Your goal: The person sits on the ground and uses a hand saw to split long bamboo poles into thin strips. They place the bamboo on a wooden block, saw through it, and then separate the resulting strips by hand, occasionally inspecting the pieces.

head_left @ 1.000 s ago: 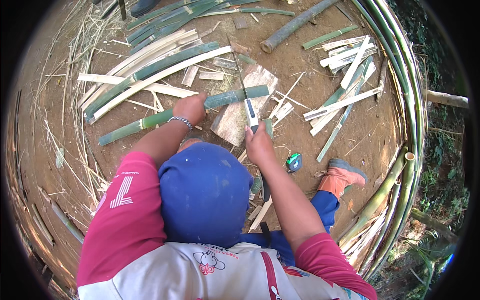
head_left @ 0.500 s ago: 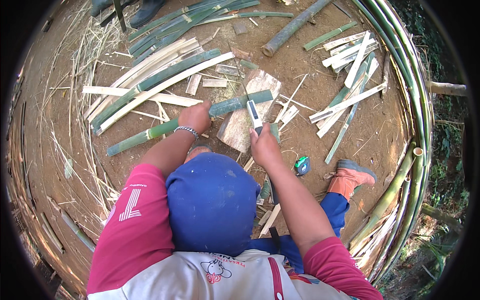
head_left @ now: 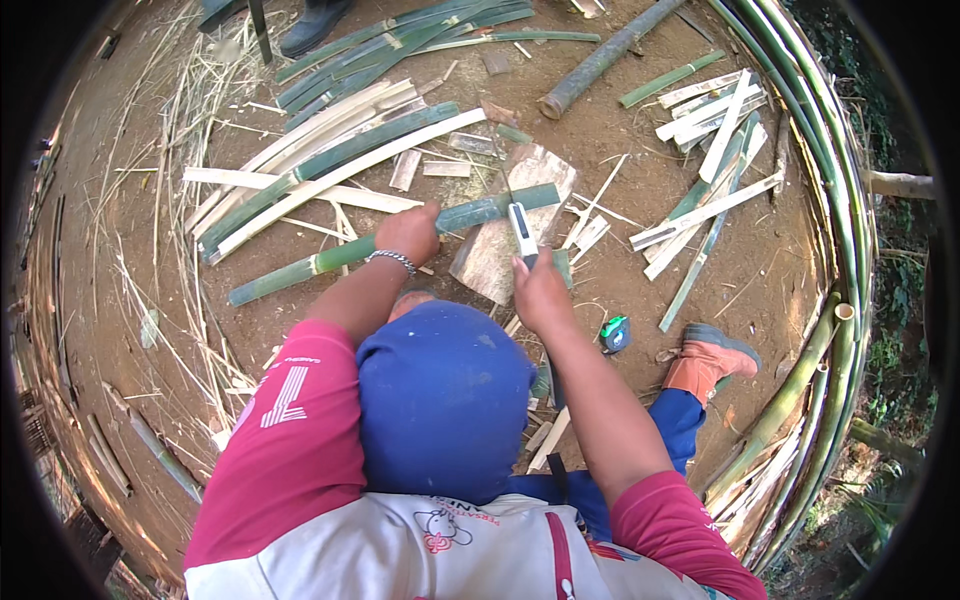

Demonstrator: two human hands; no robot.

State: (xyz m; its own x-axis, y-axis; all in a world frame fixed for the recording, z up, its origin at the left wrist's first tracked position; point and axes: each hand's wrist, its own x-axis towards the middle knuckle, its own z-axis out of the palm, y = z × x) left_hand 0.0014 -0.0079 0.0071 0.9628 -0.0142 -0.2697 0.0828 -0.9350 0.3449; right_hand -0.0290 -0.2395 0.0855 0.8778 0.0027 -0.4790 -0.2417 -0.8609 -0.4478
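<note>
Gripping a bamboo culm (head_left: 475, 213) with left hand (head_left: 408, 234), fingers curled round it, just left of a wood block (head_left: 490, 262). Holding a handsaw (head_left: 522, 232) in right hand (head_left: 540, 287), closed on the black end of its white-and-black handle; can't see every finger. Crossing culm with thin blade near its right end, over the block; can't tell cut depth. Laid across block mid-scene, running near left to far right: round, smooth, green, bluish toward both ends, ringed by a pale node left of left hand. Can see rough, pale, mottled timber in block, long flat bamboo slats (head_left: 350, 181) piled far left, plus a green-and-dark tape measure (head_left: 615, 334) right of right hand.
</note>
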